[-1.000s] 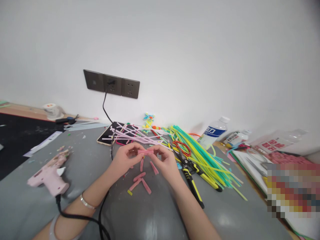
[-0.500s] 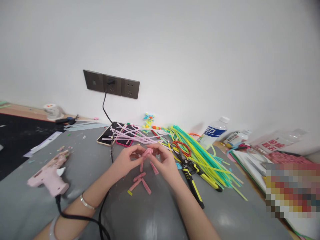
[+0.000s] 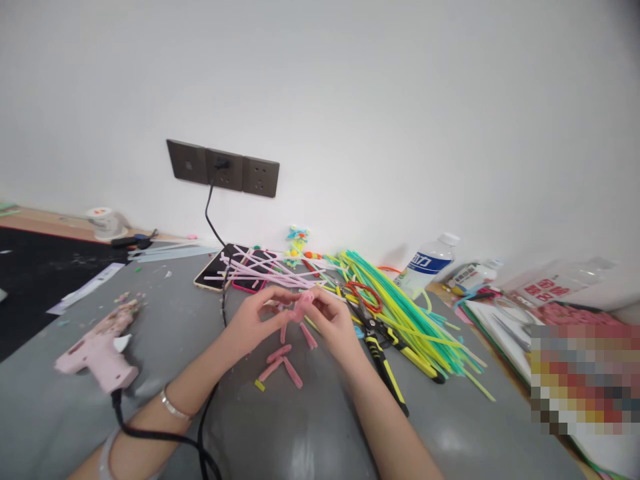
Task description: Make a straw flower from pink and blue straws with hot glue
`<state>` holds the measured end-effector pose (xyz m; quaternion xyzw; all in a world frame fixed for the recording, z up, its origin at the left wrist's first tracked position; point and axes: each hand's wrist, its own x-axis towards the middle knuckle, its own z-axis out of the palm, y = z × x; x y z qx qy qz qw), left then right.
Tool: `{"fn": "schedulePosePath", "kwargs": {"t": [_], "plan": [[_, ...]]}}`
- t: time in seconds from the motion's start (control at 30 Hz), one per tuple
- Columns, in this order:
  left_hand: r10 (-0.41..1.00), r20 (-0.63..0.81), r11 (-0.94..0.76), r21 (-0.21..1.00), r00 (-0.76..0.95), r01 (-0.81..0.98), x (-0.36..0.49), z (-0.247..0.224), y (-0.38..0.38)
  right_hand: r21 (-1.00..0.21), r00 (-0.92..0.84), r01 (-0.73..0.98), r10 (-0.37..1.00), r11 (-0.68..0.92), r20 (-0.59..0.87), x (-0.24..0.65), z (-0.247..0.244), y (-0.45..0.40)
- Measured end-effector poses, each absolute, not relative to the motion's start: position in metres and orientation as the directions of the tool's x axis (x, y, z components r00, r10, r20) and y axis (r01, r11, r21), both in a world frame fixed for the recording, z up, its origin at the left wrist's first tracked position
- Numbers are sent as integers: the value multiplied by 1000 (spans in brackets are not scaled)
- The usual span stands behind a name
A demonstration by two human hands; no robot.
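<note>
A small pink fuzzy piece (image 3: pixel 302 307) is pinched between the fingertips of both hands, above the grey table. My left hand (image 3: pixel 257 320) holds its left side with thumb and index finger. From the right, my right hand (image 3: pixel 334 323) grips it, fingers bent. Short pink fuzzy strips (image 3: pixel 284 367) lie on the table below the hands, with a tiny yellow-green piece (image 3: pixel 260 385) beside them. Two more pink strips (image 3: pixel 309 335) show just under the fingers.
A pink glue gun (image 3: pixel 100 357) with a black cable lies left. Pliers (image 3: pixel 385 373) and green and yellow pipe cleaners (image 3: pixel 405 313) lie right. Behind are pale pink stems (image 3: pixel 260 273), phones (image 3: pixel 213 270), a bottle (image 3: pixel 427 263) and a small colourful figure (image 3: pixel 297 243).
The pink piece has tilted and shifted slightly up and right between the fingers. My right hand's fingers have moved a little; the left hand is nearly unchanged.
</note>
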<state>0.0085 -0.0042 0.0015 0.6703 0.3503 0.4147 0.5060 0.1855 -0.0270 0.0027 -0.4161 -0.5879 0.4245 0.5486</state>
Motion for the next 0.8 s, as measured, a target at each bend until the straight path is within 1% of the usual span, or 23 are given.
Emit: {"fn": "schedulePosePath", "kwargs": {"t": [0.1,0.17,0.27,0.37,0.43,0.57,0.67,0.73,0.8], "plan": [[954,208,-220,975,216,29,5,0,-1,-968,49,-181,984,175,169,188,-3,-22],[967,248,-249,969,58,3,3,-3,3,-954,115,-267,987,136,109,190,-6,-19],[954,283,-290,955,-101,-60,0,-7,8,-927,224,-346,972,145,68,193,-7,-15],[926,323,-351,928,-197,-127,-1,-8,11,-912,335,-370,941,180,50,197,-6,-13],[930,326,-350,927,-172,-136,-2,-8,11,-914,326,-360,943,186,63,197,-6,-12],[965,253,-250,967,62,-54,0,-4,7,-932,160,-345,986,108,55,190,-6,-15],[948,219,-229,973,230,17,6,1,1,-940,11,-341,1000,20,17,183,-5,-20],[933,197,-228,971,301,73,9,3,-2,-944,-41,-330,999,-3,11,180,-4,-23],[920,195,-243,964,340,106,10,3,-4,-948,-54,-317,998,1,19,178,-4,-25]]}}
